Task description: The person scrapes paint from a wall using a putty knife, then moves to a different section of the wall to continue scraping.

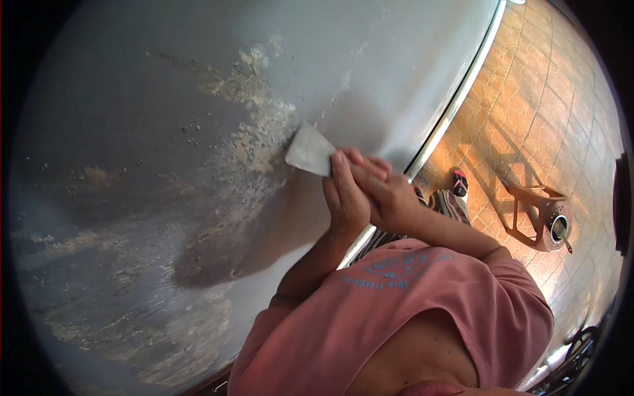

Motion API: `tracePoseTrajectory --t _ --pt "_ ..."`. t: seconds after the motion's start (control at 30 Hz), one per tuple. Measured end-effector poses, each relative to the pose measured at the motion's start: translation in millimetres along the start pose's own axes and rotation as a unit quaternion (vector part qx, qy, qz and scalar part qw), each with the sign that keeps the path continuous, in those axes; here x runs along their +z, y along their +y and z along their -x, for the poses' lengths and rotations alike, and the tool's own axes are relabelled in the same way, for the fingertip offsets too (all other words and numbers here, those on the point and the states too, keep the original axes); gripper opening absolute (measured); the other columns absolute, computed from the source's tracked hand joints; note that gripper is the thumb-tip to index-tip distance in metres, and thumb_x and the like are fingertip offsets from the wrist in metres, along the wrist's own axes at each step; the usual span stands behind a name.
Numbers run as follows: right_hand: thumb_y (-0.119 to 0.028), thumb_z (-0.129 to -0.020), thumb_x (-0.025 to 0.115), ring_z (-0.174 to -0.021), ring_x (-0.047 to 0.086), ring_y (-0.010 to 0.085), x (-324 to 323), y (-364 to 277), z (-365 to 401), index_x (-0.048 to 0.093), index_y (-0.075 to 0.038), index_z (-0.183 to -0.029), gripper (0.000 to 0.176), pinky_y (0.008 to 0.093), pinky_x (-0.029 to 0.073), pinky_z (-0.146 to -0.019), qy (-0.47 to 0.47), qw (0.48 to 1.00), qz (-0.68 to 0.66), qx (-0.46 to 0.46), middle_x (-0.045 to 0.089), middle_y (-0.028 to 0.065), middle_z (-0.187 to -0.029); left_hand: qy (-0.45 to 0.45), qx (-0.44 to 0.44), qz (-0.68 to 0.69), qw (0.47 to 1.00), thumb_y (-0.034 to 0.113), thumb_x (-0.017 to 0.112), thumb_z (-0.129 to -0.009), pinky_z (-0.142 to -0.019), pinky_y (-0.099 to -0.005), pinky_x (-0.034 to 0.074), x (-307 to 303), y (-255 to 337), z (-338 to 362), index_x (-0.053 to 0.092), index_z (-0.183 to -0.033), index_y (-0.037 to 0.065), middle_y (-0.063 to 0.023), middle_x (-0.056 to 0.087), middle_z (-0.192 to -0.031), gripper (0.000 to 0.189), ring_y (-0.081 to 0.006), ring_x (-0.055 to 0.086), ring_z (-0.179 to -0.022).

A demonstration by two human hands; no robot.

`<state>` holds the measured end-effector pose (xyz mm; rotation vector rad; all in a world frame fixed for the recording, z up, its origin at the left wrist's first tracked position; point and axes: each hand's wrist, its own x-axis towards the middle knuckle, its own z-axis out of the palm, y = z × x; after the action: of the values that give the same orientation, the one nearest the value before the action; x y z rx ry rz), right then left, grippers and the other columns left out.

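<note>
Both hands are together on a scraper (pixel 309 150), whose wide flat blade rests against a grey wall (pixel 198 30) with rough, flaking patches. My left hand (pixel 347 201) is closed round its lower part, the thumb lying near the blade. Overlapping it from the right, my right hand (pixel 391 198) is also closed on the tool. The fingers hide the scraper's handle. Beside the blade is a pale, peeling patch (pixel 254 135), with small crumbs scattered on the wall to its left.
A brown stool (pixel 518 211) stands on the tiled floor (pixel 528 72) at the right. It bears a round container (pixel 559 228) with a thin tool in it. A pink and black sandal (pixel 460 182) is on a foot near the wall's pale bottom edge (pixel 456 105).
</note>
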<state>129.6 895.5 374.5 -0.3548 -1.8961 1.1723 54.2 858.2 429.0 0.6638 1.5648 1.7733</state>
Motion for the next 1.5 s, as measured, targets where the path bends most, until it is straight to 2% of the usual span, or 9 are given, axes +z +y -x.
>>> tracePoseTrajectory --t 0.07,0.23,0.37,0.7,0.8,0.83,1.07,1.3,1.5 --pt "-0.013 -0.075 0.06 -0.053 0.059 0.0328 11.0 3.2 -2.6 0.05 -0.013 -0.13 0.056 0.0405 0.047 -0.047 0.049 0.998 -0.015 -0.02 0.062 0.0119 -0.069 -0.013 0.001 -0.026 1.0 0.041 0.029 -0.099 -0.069 -0.0373 0.049 -12.9 -11.5 0.8 0.042 -0.088 0.004 -0.0098 0.05 -0.062 0.041 -0.0273 0.059 -0.068" --pt "-0.012 -0.075 0.061 -0.053 0.06 0.0304 -11.9 -5.3 -28.4 0.05 -0.012 -0.129 0.055 0.0378 0.047 -0.046 -0.009 0.999 0.019 -0.036 0.062 0.0098 -0.069 0.0 0.054 -0.015 0.998 0.036 0.026 -0.099 -0.067 -0.0385 0.05 19.4 31.0 -18.9 0.04 -0.084 0.005 -0.0103 0.049 -0.059 0.037 -0.027 0.057 -0.064" --pt "-0.012 -0.075 0.063 -0.051 0.059 0.0278 -3.6 -1.5 -7.3 0.051 -0.011 -0.128 0.054 0.0374 0.045 -0.043 0.004 0.999 0.022 -0.027 0.061 0.0085 -0.067 -0.004 -0.044 0.032 0.999 0.032 0.025 -0.099 -0.069 -0.0389 0.05 -3.2 -1.9 4.1 0.039 -0.086 0.005 -0.01 0.048 -0.059 0.033 -0.0275 0.057 -0.066" --pt "-0.011 -0.071 0.063 -0.058 0.062 0.0336 -14.5 -10.4 -6.0 0.052 -0.009 -0.128 0.058 0.0394 0.05 -0.051 -0.086 0.995 0.025 0.052 0.064 0.0155 -0.077 0.02 -0.047 0.029 0.998 0.032 0.027 -0.098 -0.071 -0.0406 0.049 5.9 7.8 -0.7 0.041 -0.084 0.005 -0.0097 0.047 -0.059 0.033 -0.0279 0.056 -0.066" --pt "-0.011 -0.072 0.063 -0.061 0.063 0.0345 -15.5 -2.7 -2.7 0.051 -0.009 -0.129 0.058 0.0398 0.05 -0.054 -0.068 0.996 0.024 0.045 0.064 0.0159 -0.077 0.018 -0.021 0.047 0.999 0.032 0.028 -0.098 -0.07 -0.0404 0.05 12.2 1.5 -1.9 0.041 -0.084 0.005 -0.01 0.048 -0.058 0.033 -0.0277 0.056 -0.065" --pt "-0.015 -0.075 0.062 -0.058 0.061 0.0312 -9.9 1.5 5.7 0.047 -0.014 -0.131 0.058 0.0404 0.048 -0.048 -0.041 0.999 0.031 0.015 0.063 0.0098 -0.073 -0.002 -0.001 0.039 0.999 0.032 0.029 -0.098 -0.069 -0.0401 0.05 8.5 -2.5 2.0 0.042 -0.085 0.005 -0.0108 0.049 -0.059 0.033 -0.028 0.057 -0.066" --pt "-0.013 -0.076 0.061 -0.059 0.06 0.0353 -3.8 -0.4 -41.3 0.05 -0.013 -0.128 0.054 0.0437 0.048 -0.051 0.05 0.998 -0.015 -0.021 0.061 0.0156 -0.07 -0.011 0.008 -0.028 1.0 0.037 0.029 -0.099 -0.069 -0.0397 0.05 19.7 36.8 -31.4 0.042 -0.086 0.004 -0.0125 0.051 -0.059 0.037 -0.0283 0.059 -0.066" --pt "-0.013 -0.075 0.062 -0.057 0.061 0.0318 5.1 9.0 14.6 0.047 -0.013 -0.132 0.059 0.0392 0.047 -0.048 -0.006 1.0 -0.002 0.027 0.062 0.0118 -0.072 0.033 -0.064 0.0 0.997 0.031 0.027 -0.098 -0.071 -0.0398 0.05 1.3 -10.6 3.5 0.042 -0.085 0.005 -0.0104 0.048 -0.058 0.033 -0.027 0.057 -0.066" --pt "-0.012 -0.071 0.063 -0.061 0.062 0.0303 4.6 15.4 25.4 0.047 -0.012 -0.132 0.063 0.0386 0.048 -0.048 -0.013 0.999 0.024 0.017 0.063 0.0109 -0.076 0.015 -0.025 -0.008 1.0 0.032 0.026 -0.098 -0.069 -0.0401 0.05 -0.1 -25.1 8.0 0.041 -0.084 0.005 -0.01 0.048 -0.057 0.034 -0.0271 0.057 -0.063"
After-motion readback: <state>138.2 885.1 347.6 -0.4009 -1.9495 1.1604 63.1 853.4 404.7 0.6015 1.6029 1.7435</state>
